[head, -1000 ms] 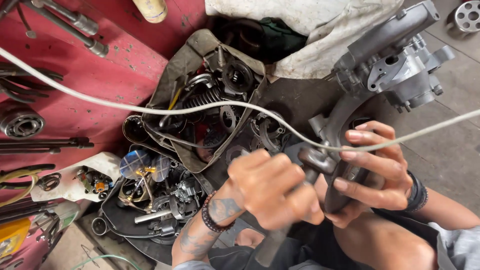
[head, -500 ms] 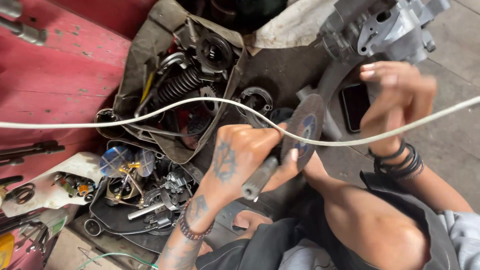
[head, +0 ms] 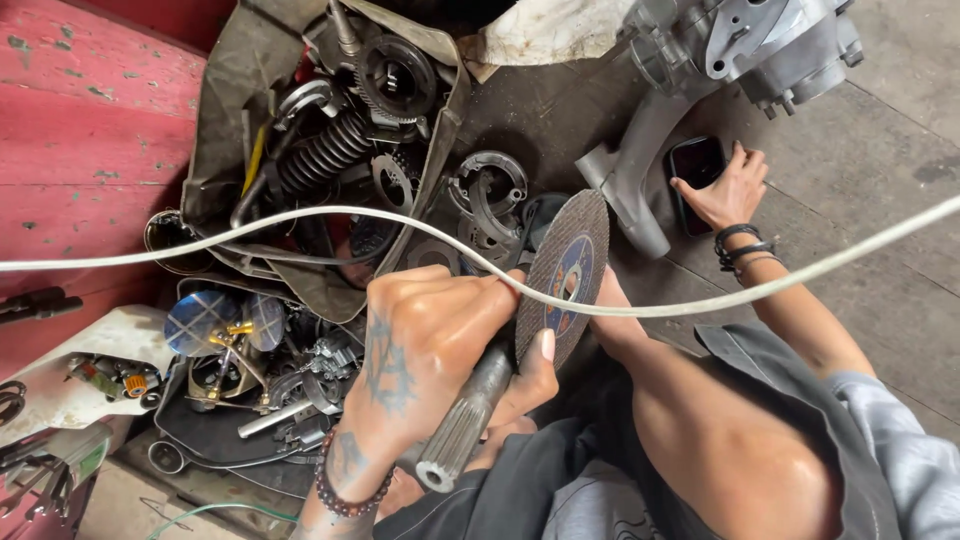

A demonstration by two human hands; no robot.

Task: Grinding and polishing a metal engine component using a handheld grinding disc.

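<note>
My left hand (head: 435, 335) grips a grey splined metal shaft (head: 460, 425) and a round abrasive cutting disc (head: 566, 275), the thumb pressed on the disc's face. The disc stands on edge above my knee. My right hand (head: 728, 190) is stretched out to the right, fingers resting on a dark phone (head: 695, 168) that lies on the concrete floor beside a grey metal engine casing (head: 740, 45). A white cable (head: 300, 222) crosses the whole view in front of both hands.
A bag (head: 300, 120) holding a black coil spring (head: 325, 150), gears and rings lies at the upper left on a red surface (head: 90, 130). A tray of small parts and tools (head: 235, 380) sits at the lower left. My bare knee (head: 730, 440) fills the lower right.
My right hand has let go near the disc and reached right and away to the phone. My left hand stays closed on the shaft and disc, which now stands more upright.
</note>
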